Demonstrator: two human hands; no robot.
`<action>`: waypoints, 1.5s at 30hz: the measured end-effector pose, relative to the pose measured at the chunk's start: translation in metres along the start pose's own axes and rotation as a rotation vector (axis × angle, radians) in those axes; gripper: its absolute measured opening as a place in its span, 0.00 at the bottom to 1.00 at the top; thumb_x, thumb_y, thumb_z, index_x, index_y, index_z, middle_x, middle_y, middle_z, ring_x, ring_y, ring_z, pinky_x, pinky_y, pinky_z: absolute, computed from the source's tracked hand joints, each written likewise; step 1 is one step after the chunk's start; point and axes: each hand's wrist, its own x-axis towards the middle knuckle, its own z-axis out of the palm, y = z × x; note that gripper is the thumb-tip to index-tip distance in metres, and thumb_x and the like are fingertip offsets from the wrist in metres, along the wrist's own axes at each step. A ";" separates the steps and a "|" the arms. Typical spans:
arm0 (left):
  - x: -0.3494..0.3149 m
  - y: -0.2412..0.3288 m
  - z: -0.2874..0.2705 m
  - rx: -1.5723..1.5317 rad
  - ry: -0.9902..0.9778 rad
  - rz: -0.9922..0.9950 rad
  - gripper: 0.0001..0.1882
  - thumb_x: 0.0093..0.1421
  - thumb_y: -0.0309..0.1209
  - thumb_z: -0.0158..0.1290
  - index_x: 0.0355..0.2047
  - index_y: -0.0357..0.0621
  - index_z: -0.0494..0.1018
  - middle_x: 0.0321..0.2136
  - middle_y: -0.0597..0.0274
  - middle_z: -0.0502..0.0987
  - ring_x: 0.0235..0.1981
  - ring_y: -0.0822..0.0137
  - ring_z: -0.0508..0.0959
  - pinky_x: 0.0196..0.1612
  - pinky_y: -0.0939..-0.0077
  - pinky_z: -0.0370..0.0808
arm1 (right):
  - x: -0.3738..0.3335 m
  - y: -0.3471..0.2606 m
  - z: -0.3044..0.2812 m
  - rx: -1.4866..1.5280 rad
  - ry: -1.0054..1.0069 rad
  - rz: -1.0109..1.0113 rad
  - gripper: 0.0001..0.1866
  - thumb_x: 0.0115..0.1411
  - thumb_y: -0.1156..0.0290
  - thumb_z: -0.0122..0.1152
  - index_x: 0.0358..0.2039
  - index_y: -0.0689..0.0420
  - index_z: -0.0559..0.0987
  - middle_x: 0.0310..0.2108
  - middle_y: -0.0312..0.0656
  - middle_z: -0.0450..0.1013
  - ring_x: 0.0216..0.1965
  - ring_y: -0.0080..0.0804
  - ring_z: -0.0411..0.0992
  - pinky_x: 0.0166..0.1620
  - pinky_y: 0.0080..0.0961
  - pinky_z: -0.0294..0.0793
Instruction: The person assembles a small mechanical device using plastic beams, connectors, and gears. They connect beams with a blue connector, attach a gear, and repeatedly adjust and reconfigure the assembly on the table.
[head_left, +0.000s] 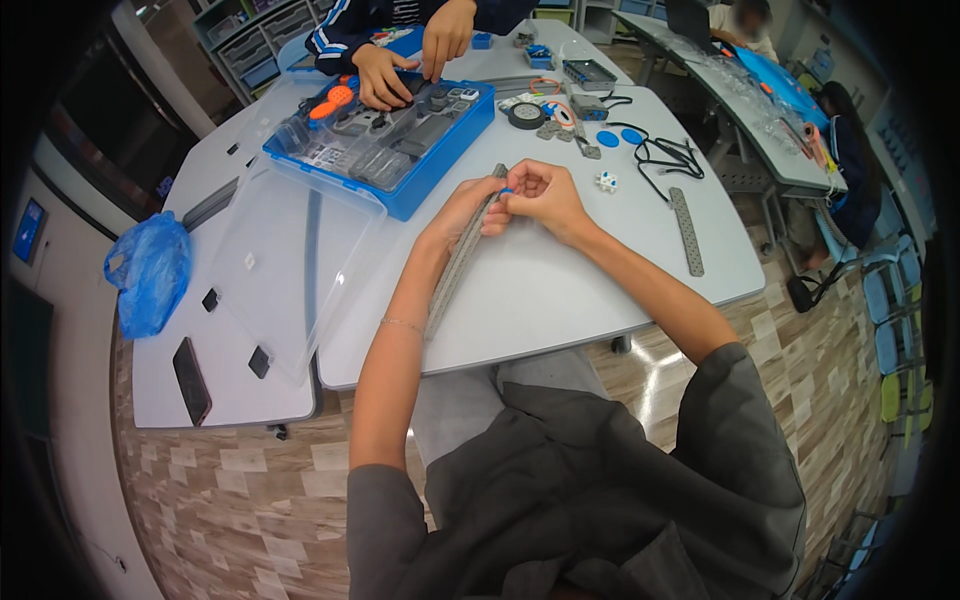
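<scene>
My left hand (pixel 460 212) is closed round a long grey perforated building beam (pixel 457 270), held tilted above the near part of the white table, its lower end beside my left forearm. My right hand (pixel 548 198) meets it near the upper end, thumb and fingers pinching a small blue piece (pixel 506 192) against the beam's side. The fingers partly hide that piece, so its exact shape cannot be made out. To the right lies another grey perforated beam (pixel 688 232), and a small white-and-blue block (pixel 606 181) sits closer to my right hand.
A blue parts box (pixel 400 200) stands beyond my hands; another person's hands (pixel 415 65) reach into it. Its clear lid (pixel 290 265) lies left. Black cables (pixel 668 155), a wheel (pixel 526 116) and blue discs (pixel 608 138) are at right. A phone (pixel 191 380) and blue bag (pixel 150 272) lie left.
</scene>
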 end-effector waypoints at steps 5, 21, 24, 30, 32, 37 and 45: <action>0.000 0.000 0.000 -0.019 -0.009 0.007 0.09 0.65 0.33 0.47 0.31 0.40 0.67 0.19 0.68 0.65 0.16 0.79 0.64 0.15 0.84 0.59 | 0.002 -0.003 -0.001 0.014 -0.021 0.005 0.08 0.53 0.79 0.66 0.33 0.61 0.75 0.30 0.36 0.76 0.32 0.18 0.76 0.38 0.15 0.75; -0.002 -0.005 0.004 0.047 0.118 0.162 0.15 0.67 0.41 0.49 0.37 0.40 0.70 0.29 0.58 0.74 0.31 0.67 0.77 0.36 0.73 0.77 | 0.007 -0.013 -0.017 0.287 0.046 0.298 0.17 0.67 0.60 0.54 0.39 0.64 0.77 0.31 0.41 0.75 0.29 0.23 0.74 0.35 0.18 0.75; -0.001 -0.006 0.005 0.082 0.167 0.187 0.16 0.67 0.43 0.49 0.37 0.41 0.71 0.29 0.59 0.75 0.30 0.69 0.76 0.36 0.74 0.76 | 0.007 -0.018 -0.017 0.100 0.012 0.335 0.21 0.68 0.54 0.52 0.33 0.62 0.76 0.25 0.38 0.73 0.23 0.20 0.71 0.26 0.15 0.70; 0.001 -0.008 0.008 0.342 0.190 0.257 0.19 0.69 0.48 0.45 0.37 0.43 0.71 0.29 0.63 0.75 0.27 0.72 0.74 0.33 0.78 0.74 | 0.005 -0.023 -0.015 -0.141 -0.117 0.411 0.25 0.66 0.47 0.52 0.25 0.58 0.73 0.14 0.30 0.64 0.13 0.15 0.61 0.16 0.12 0.54; 0.000 -0.008 0.008 0.420 0.195 0.259 0.20 0.69 0.49 0.44 0.37 0.43 0.71 0.29 0.64 0.74 0.26 0.73 0.74 0.32 0.79 0.74 | 0.005 -0.023 -0.015 -0.058 -0.165 0.423 0.24 0.67 0.50 0.52 0.24 0.57 0.73 0.13 0.29 0.61 0.13 0.13 0.58 0.16 0.12 0.51; -0.002 -0.012 0.009 0.324 0.163 0.264 0.22 0.68 0.49 0.45 0.38 0.39 0.71 0.28 0.63 0.74 0.23 0.73 0.74 0.26 0.77 0.74 | 0.006 -0.017 -0.014 0.035 -0.201 0.320 0.20 0.69 0.56 0.52 0.23 0.56 0.72 0.13 0.27 0.57 0.16 0.14 0.56 0.19 0.14 0.50; -0.008 -0.007 0.012 0.289 0.217 0.220 0.21 0.67 0.50 0.49 0.35 0.42 0.70 0.27 0.66 0.71 0.21 0.75 0.72 0.22 0.79 0.72 | 0.001 -0.018 -0.018 -0.410 -0.183 0.083 0.16 0.66 0.59 0.56 0.30 0.59 0.79 0.20 0.33 0.68 0.20 0.16 0.62 0.24 0.17 0.59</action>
